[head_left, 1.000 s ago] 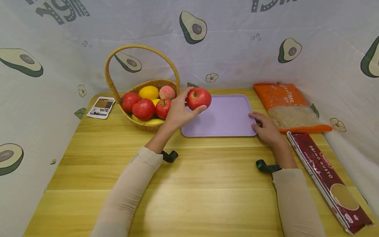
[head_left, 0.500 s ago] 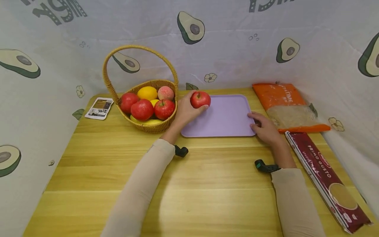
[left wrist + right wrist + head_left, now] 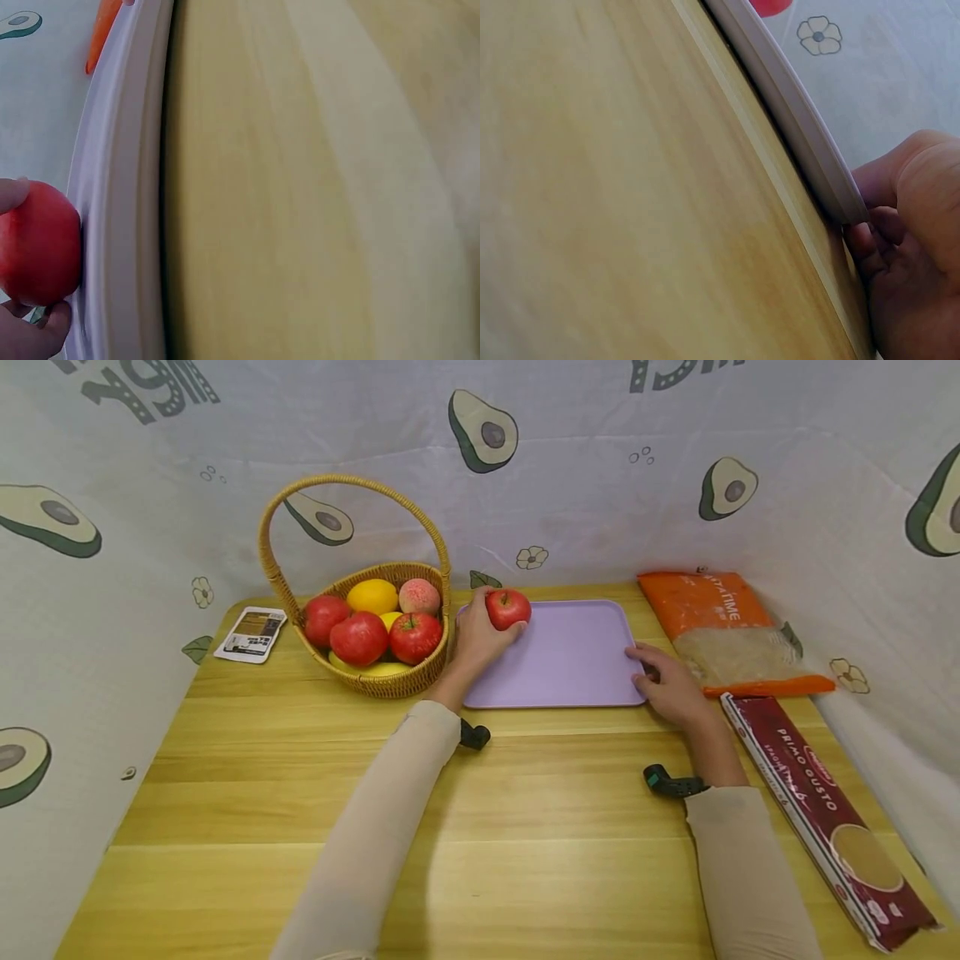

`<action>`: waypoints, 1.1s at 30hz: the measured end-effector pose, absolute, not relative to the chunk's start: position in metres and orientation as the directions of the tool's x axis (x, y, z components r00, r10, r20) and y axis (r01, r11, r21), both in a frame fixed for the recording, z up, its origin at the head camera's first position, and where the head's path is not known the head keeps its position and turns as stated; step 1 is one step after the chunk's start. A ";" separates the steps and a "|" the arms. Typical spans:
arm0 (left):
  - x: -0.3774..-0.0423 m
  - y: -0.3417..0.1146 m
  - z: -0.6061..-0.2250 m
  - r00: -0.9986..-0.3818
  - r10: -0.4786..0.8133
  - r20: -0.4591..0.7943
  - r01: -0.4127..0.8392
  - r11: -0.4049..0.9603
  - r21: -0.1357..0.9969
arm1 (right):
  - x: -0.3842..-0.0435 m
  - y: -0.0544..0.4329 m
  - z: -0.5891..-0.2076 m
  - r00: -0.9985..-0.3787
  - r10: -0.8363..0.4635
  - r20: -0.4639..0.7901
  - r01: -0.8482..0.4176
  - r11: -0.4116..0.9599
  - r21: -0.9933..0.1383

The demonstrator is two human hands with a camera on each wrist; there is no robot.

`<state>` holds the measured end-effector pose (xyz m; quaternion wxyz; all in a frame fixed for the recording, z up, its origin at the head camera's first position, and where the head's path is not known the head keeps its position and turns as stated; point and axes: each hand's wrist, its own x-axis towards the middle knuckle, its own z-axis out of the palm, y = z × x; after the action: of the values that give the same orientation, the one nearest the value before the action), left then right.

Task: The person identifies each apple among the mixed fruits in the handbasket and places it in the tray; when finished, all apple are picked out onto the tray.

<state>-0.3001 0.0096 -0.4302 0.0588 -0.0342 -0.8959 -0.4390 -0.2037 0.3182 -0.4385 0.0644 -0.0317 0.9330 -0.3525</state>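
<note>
My left hand (image 3: 480,631) grips a red apple (image 3: 508,609) from its left side, low over the back left part of a lilac tray (image 3: 573,656). In the left wrist view the apple (image 3: 41,244) sits right at the tray surface, thumb and fingers around it. My right hand (image 3: 667,685) pinches the tray's right edge. The right wrist view shows the thumb over the tray rim (image 3: 810,135) and the other fingers curled at its underside. Left of the tray stands a wicker basket (image 3: 386,687) of fruit, with red apples (image 3: 359,638), a yellow lemon-like fruit (image 3: 372,597) and a peach (image 3: 419,597).
An orange pasta bag (image 3: 720,627) lies behind the right hand. A long dark red spaghetti pack (image 3: 825,810) lies along the table's right side. A small printed packet (image 3: 251,634) is left of the basket. Avocado-print cloth (image 3: 585,468) borders the wooden table (image 3: 525,843).
My left hand has brought the apple down to the tray's back left, its forearm shifting right and forward. The right hand keeps its hold on the tray edge.
</note>
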 end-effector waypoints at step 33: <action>-0.234 -0.044 -0.378 -0.943 0.263 0.203 0.313 0.496 0.810 | -0.199 0.318 -0.435 -0.991 -0.113 -0.068 -0.037 0.733 -0.680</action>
<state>-0.2341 -0.0437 -0.3777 0.0260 -0.1665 -0.8646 -0.4734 -0.1995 0.3176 -0.4355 0.0522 -0.0402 0.9293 -0.3635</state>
